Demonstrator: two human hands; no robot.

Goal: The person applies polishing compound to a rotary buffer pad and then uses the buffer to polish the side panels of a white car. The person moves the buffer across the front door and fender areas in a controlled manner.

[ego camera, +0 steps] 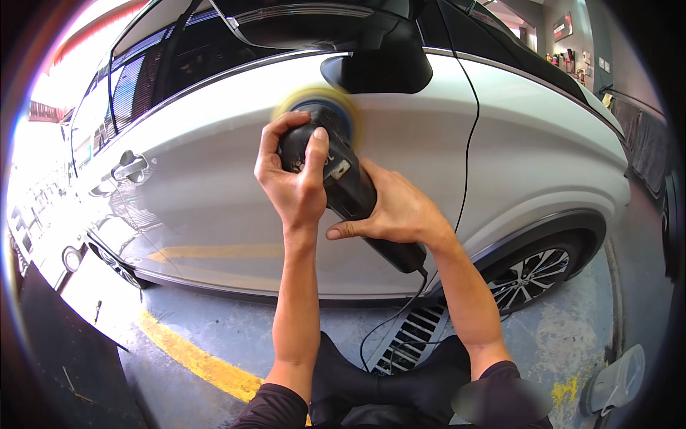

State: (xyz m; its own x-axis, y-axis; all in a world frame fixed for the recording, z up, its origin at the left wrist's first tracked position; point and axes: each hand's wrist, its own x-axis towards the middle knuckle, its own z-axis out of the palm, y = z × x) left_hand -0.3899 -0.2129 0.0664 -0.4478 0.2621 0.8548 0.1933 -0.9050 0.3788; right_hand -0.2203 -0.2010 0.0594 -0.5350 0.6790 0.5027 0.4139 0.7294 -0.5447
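A black corded car polisher (348, 187) is held in both hands against a white car door (225, 177). Its yellow foam pad (316, 94), blurred at the rim, lies on the upper door just below and left of the black side mirror (378, 72). My left hand (295, 166) grips the polisher's head, with the thumb and fingers over its top. Around the body, farther down, my right hand (394, 206) is wrapped from the right side, its thumb beneath. The power cord (394, 316) hangs from the tail end of the tool towards the floor.
Left on the door is a chrome handle (129, 169). The front wheel (528, 276) stands at the right, a floor drain grate (410, 335) below the car. A bucket (613, 381) sits at the lower right. A thin black cable (469, 145) runs down the car's side. A yellow line (203, 362) crosses the floor.
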